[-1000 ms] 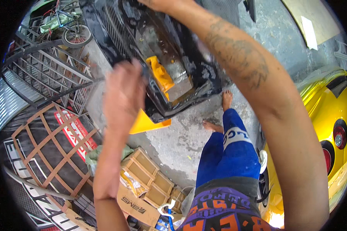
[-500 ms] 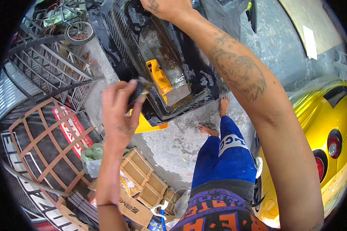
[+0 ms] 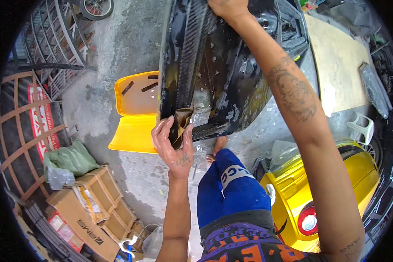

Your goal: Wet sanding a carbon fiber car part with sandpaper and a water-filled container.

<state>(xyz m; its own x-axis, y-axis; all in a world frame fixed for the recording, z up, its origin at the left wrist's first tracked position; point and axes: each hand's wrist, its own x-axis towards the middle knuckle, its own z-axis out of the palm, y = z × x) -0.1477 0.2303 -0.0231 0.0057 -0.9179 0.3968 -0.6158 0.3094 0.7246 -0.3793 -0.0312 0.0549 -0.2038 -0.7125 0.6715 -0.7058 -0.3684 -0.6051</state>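
Note:
A large glossy black body panel [image 3: 242, 65] with a carbon-fibre weave border is raised in front of me, its surface wet. My right hand [image 3: 228, 8] is closed on its upper part, the fingertips cut off by the top of the picture. At the panel's lower left corner, my left hand [image 3: 174, 150] holds a curled piece of sandpaper [image 3: 182, 122], brown with a dark face, between thumb and fingers. That hand looks wet and is against the panel's edge.
Behind the panel, a yellow part [image 3: 133, 133] lies on the concrete floor. A yellow car body [image 3: 288, 196] with a round tail light stands at right, near a white plastic chair [image 3: 361, 126]. Cardboard boxes [image 3: 85, 225] and a green bag [image 3: 72, 159] sit at lower left.
The panel has turned and tilted, and its opening shows less. My left hand has come from beside the panel to its lower corner. The view has shifted; more of the yellow floor part shows.

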